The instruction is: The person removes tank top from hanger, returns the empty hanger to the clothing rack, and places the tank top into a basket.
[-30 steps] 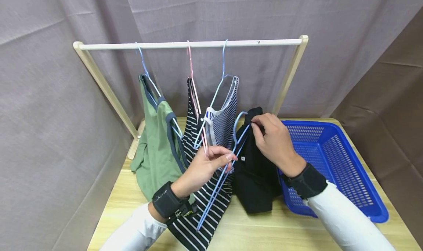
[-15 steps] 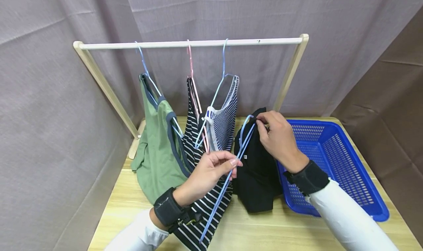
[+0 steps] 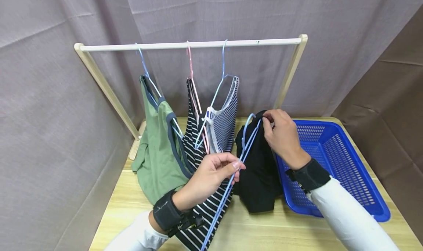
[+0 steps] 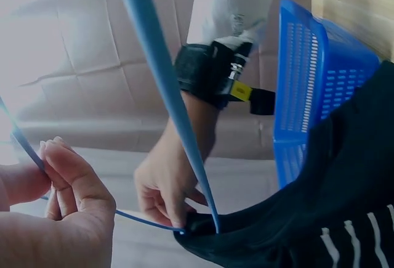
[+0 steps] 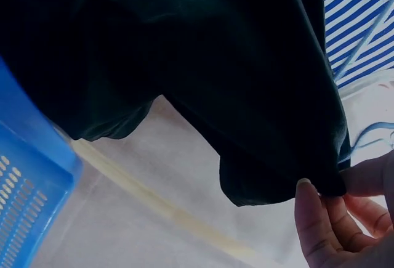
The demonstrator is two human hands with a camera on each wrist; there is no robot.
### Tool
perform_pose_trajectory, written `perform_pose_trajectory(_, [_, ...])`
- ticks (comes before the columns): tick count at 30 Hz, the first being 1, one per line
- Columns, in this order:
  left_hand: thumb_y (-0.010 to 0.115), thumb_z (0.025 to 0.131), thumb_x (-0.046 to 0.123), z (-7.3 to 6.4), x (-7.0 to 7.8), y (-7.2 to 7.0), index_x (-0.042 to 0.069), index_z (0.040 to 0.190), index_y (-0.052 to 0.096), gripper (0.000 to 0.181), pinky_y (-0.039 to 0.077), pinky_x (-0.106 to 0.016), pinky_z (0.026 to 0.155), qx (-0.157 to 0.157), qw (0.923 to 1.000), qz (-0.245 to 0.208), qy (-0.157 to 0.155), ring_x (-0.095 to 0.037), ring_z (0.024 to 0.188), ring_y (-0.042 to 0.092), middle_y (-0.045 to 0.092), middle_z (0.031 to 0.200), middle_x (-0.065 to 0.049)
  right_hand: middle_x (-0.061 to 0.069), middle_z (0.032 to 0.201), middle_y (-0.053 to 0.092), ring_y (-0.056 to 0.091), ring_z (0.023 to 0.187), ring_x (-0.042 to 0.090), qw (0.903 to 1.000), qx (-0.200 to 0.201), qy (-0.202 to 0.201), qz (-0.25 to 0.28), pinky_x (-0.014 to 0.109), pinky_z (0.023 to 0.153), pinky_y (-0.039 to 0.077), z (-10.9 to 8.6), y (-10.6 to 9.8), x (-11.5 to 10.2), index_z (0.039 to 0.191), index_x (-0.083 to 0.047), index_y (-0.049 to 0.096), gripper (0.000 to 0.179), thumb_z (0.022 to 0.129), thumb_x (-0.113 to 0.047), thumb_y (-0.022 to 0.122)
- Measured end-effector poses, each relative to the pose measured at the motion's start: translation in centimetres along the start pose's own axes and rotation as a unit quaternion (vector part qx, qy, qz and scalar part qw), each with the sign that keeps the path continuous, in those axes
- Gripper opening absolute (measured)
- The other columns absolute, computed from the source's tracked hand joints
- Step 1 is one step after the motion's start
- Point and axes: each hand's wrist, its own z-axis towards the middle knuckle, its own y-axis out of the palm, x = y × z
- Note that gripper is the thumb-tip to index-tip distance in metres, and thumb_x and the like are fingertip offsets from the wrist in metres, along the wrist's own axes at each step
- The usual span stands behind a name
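Note:
My left hand (image 3: 218, 172) pinches a blue hanger (image 3: 214, 221) between thumb and fingers partway along its length. The hanger slants, with its hook (image 3: 245, 129) up toward the right and its low end past the frame's bottom edge. My right hand (image 3: 282, 135) pinches the top edge of a black garment (image 3: 256, 181), right at the hanger's upper end. In the left wrist view, that end of the hanger (image 4: 166, 83) goes into an opening in the black cloth (image 4: 289, 219). The right wrist view shows the garment (image 5: 234, 95) hanging from my right thumb and fingers (image 5: 317, 225).
A white rail (image 3: 165, 46) on wooden legs crosses the back. From it hang a green garment (image 3: 155, 151), a black-and-white striped one (image 3: 211, 207) and a blue-striped one (image 3: 224, 122), each on a hanger. A blue basket (image 3: 347, 170) stands on the table at right.
Both hands have shifted slightly right. The hanger has moved right along with my left hand, its two bars now closer together in view. The garment's small white label has gone out of sight.

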Motion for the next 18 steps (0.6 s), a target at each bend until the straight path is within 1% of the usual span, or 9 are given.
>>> perform_pose_trajectory(4, [0.054,0.110,0.009,-0.3,0.7,0.2,-0.013,0.121,0.067,0.028,0.059,-0.020,0.076,-0.005,1.0000,0.007,-0.001,-0.006,0.079,0.064,0.067,0.087,0.006,0.021,0.097,0.071,0.067,0.091,0.038,0.9997,0.011,0.023,0.004,0.056,0.079,0.056,0.0,-0.1,0.3,0.104,0.004,0.071,0.011,0.102,-0.005,0.065])
perform_pose_trajectory(6, [0.055,0.110,0.009,-0.5,1.2,0.3,-0.013,0.120,0.067,0.028,0.059,-0.020,0.076,-0.008,0.9999,0.008,0.007,-0.007,0.079,0.064,0.068,0.088,-0.001,0.021,0.097,0.071,0.067,0.092,0.039,0.9994,0.013,0.032,0.004,0.058,0.081,0.056,-0.1,-0.2,0.6,0.104,0.004,0.071,0.012,0.102,-0.005,0.065])
perform_pose_trajectory(8, [0.055,0.109,0.008,-0.6,1.7,0.4,-0.013,0.119,0.067,0.027,0.059,-0.020,0.076,-0.009,0.9997,0.012,0.018,-0.007,0.078,0.064,0.067,0.089,-0.013,0.022,0.097,0.070,0.067,0.093,0.040,0.9992,0.012,0.038,0.001,0.059,0.082,0.056,-0.1,-0.2,0.8,0.104,0.005,0.070,0.011,0.102,-0.005,0.065])
perform_pose_trajectory(9, [0.055,0.109,0.007,-0.7,2.0,0.4,-0.013,0.119,0.067,0.026,0.059,-0.019,0.076,-0.008,0.9995,0.017,0.025,-0.007,0.078,0.064,0.066,0.090,-0.017,0.022,0.097,0.070,0.067,0.092,0.040,0.9991,0.011,0.040,0.001,0.059,0.082,0.056,-0.1,-0.3,0.9,0.104,0.005,0.070,0.011,0.102,-0.005,0.065])
perform_pose_trajectory(11, [0.056,0.108,0.006,-0.7,2.5,0.3,-0.013,0.117,0.068,0.025,0.059,-0.019,0.075,-0.005,0.9991,0.023,0.034,-0.007,0.078,0.064,0.066,0.088,-0.016,0.023,0.097,0.070,0.066,0.092,0.041,0.9991,0.005,0.043,-0.001,0.060,0.083,0.056,-0.3,-0.4,1.0,0.104,0.005,0.070,0.012,0.103,-0.005,0.064])
perform_pose_trajectory(13, [0.056,0.108,0.005,-0.8,2.9,0.2,-0.013,0.116,0.068,0.024,0.058,-0.018,0.075,-0.001,0.9988,0.031,0.038,-0.007,0.077,0.064,0.066,0.085,-0.011,0.023,0.098,0.070,0.066,0.092,0.041,0.9990,0.000,0.044,-0.004,0.060,0.083,0.055,-0.4,-0.5,1.1,0.104,0.005,0.070,0.012,0.103,-0.005,0.064])
perform_pose_trajectory(15, [0.057,0.108,0.006,-0.9,3.2,0.1,-0.012,0.116,0.069,0.023,0.057,-0.018,0.074,0.002,0.9986,0.039,0.036,-0.006,0.077,0.064,0.066,0.083,-0.001,0.023,0.098,0.070,0.066,0.093,0.041,0.9988,-0.005,0.048,-0.007,0.060,0.083,0.055,-0.6,-0.6,1.2,0.105,0.005,0.071,0.012,0.103,-0.005,0.064])
perform_pose_trajectory(16, [0.057,0.107,0.006,-0.9,3.4,0.0,-0.012,0.115,0.069,0.023,0.057,-0.018,0.074,0.003,0.9984,0.044,0.036,-0.006,0.077,0.064,0.066,0.083,0.000,0.023,0.099,0.070,0.066,0.094,0.042,0.9987,-0.008,0.051,-0.008,0.060,0.083,0.054,-0.7,-0.6,1.3,0.106,0.005,0.071,0.012,0.103,-0.005,0.063])
perform_pose_trajectory(18, [0.057,0.107,0.005,-1.0,3.7,-0.1,-0.012,0.115,0.069,0.022,0.057,-0.018,0.074,0.002,0.9977,0.054,0.041,-0.006,0.077,0.064,0.067,0.084,-0.010,0.023,0.099,0.071,0.066,0.095,0.042,0.9983,-0.013,0.055,-0.014,0.060,0.083,0.054,-0.9,-0.6,1.6,0.106,0.005,0.071,0.013,0.103,-0.004,0.063])
